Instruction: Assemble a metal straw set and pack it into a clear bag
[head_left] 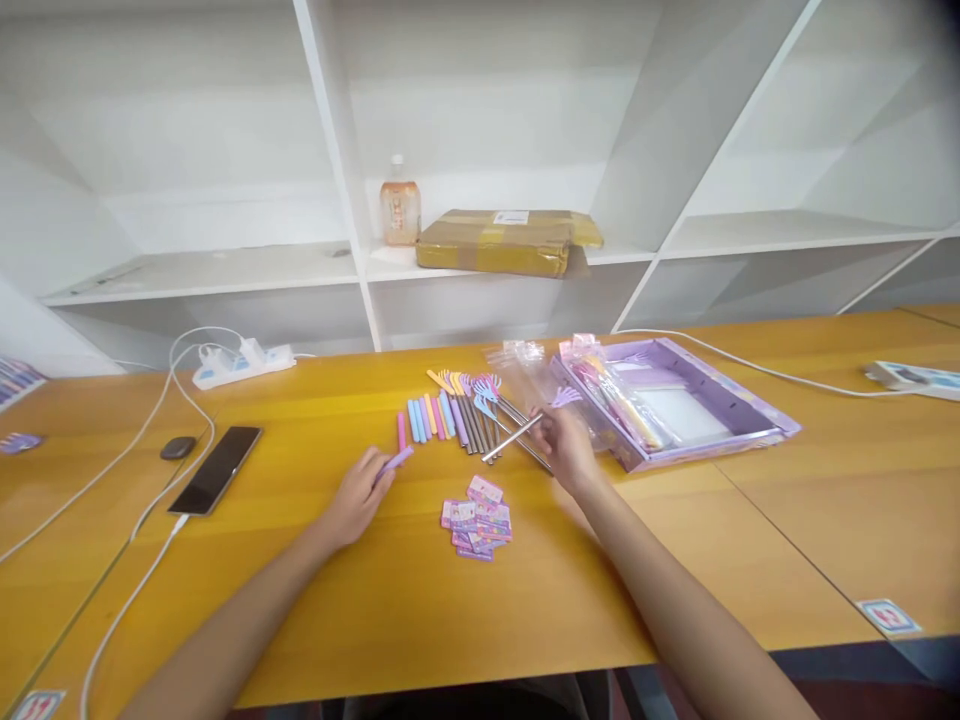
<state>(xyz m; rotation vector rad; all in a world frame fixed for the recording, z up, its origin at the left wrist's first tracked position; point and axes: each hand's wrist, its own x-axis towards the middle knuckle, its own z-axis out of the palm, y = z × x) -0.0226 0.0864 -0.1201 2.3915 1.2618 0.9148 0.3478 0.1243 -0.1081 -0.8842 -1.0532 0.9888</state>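
My left hand [358, 495] rests on the yellow table [390, 590] and pinches a small purple sleeve [395, 460]. My right hand [568, 445] holds a thin silver rod [514, 437] with a purple fork-like tip [564, 397], slanted above the table. Between and beyond the hands lies a row of pastel sleeves [427, 416] and metal rods with coloured tips [472, 405]. A small pile of pink and purple stickers [477, 517] sits in front of the hands. Clear plastic bags [521, 365] lie behind my right hand.
An open purple box [757, 415] with packets stands to the right. A black phone [217, 468] on a white cable, a small dark case [178, 447] and a power strip [244, 365] lie at left. White shelves behind hold a bottle [400, 205] and a taped parcel [499, 242].
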